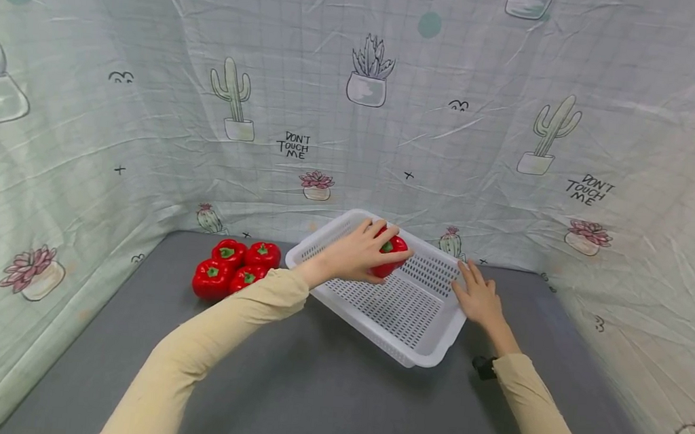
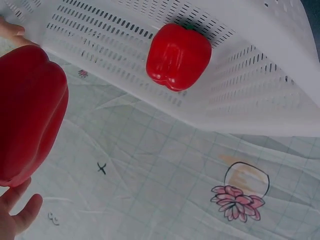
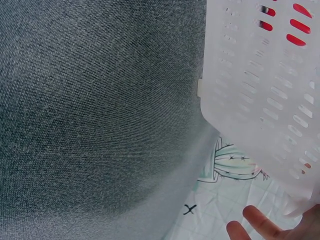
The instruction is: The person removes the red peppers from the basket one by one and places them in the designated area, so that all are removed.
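Observation:
My left hand (image 1: 357,253) grips a red bell pepper (image 1: 391,265) above the inside of a white perforated basket (image 1: 369,325). This pepper (image 2: 30,115) appears large at the left of the left wrist view, with fingertips (image 2: 26,212) below it. Another red pepper (image 2: 177,57) lies inside the basket (image 2: 110,75); the head view does not show it clearly. My right hand (image 1: 480,299) rests at the basket's right rim with its fingers extended. In the right wrist view, fingers (image 3: 262,222) stretch out beside the basket wall (image 3: 240,85).
Several red peppers (image 1: 212,279) sit grouped on the grey table (image 1: 285,389), left of the basket. A patterned cloth (image 1: 415,134) hangs behind and at both sides. A small black object (image 1: 484,367) is by the right wrist.

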Demonstrator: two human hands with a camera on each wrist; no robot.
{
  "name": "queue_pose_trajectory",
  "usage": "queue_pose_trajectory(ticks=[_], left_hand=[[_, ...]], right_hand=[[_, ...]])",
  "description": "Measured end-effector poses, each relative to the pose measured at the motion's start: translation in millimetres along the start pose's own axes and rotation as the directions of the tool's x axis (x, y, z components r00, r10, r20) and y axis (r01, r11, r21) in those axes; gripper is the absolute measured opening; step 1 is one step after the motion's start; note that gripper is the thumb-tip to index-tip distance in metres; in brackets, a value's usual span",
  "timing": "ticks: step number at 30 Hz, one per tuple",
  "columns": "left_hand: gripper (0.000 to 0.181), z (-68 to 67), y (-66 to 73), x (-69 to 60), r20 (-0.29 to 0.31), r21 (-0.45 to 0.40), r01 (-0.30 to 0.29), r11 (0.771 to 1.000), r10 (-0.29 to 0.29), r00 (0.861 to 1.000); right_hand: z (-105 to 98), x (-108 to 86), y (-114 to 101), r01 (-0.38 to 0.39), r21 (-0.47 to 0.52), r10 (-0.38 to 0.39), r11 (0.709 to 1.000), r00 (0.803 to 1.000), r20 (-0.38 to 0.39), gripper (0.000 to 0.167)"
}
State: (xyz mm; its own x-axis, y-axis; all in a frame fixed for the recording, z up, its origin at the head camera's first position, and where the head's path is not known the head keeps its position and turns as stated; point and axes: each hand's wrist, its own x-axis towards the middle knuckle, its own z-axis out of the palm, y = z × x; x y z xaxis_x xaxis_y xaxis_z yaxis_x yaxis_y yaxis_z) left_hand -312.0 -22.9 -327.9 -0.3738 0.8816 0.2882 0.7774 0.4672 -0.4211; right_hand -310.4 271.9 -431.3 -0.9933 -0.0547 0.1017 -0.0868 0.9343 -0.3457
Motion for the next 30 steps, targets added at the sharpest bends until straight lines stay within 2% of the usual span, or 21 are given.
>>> queue_pose_trajectory(ticks=[10, 23, 30], left_hand=[[0.074, -12.0, 3.7, -17.9, -0.043, -0.032, 0.017, 0.999, -0.018, 0.999], [0.076, -16.1, 10.5, -57.2, -0.141, -0.071, 0.028, 0.997, -0.038, 0.989], [0.079, -15.8, 11.5, -76.6, -0.152, -0.085, 0.043, 0.995, -0.056, 0.987]], right_hand=[[-2, 0.6, -1, -0.005, 0.004, 0.005, 1.000, 1.000, 0.014, 0.056], [-1, -0.9, -1, -0.012, -0.011, 0.012, 1.000, 1.000, 0.011, 0.056], [-2, -0.3, -2, -0.014, -0.006, 0.015, 1.000, 1.000, 0.010, 0.056]])
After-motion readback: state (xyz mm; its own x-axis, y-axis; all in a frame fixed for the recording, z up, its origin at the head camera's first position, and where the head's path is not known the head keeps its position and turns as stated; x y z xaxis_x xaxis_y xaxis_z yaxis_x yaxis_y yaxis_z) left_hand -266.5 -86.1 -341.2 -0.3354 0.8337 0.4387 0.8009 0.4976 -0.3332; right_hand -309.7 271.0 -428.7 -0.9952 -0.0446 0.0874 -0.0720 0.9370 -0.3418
